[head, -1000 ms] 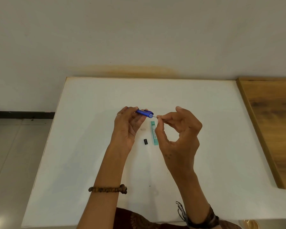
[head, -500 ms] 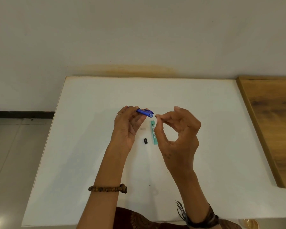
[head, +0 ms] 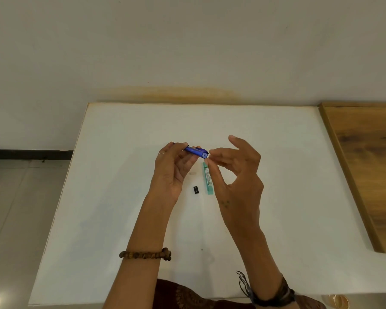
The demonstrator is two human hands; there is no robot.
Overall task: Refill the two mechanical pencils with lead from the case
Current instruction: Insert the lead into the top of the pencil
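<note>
A blue pencil (head: 196, 151) is held above the middle of a white table (head: 112, 197), lying almost level with its open back end pointing right. The left hand (head: 173, 172) holds its barrel, fingers curled around it from the far side and thumb on the near side, so the pencil's tip is hidden. The right hand (head: 236, 175) meets that open end: thumb and forefinger are pinched together just at the hole, and a thin dark lead (head: 208, 155) shows as a short line between the fingertips and the pencil. The other right fingers are spread and raised.

Directly below the pinch, flat on the table, lies a slim teal lead case (head: 208, 181), lengthwise away from the person. It carries a pale label with print too small to read. Just left of the case sits a small black cap (head: 196, 189), apart from it. A small pale piece (head: 192, 173), perhaps an eraser, lies a little beyond the cap, near the left palm.

The left wrist wears a brown bead bracelet (head: 145, 254); the right wrist wears dark bands (head: 274, 295). A ring (head: 160, 154) shows on one left finger. A wooden board (head: 370, 170) adjoins the table's right edge. No brand is legible anywhere.
</note>
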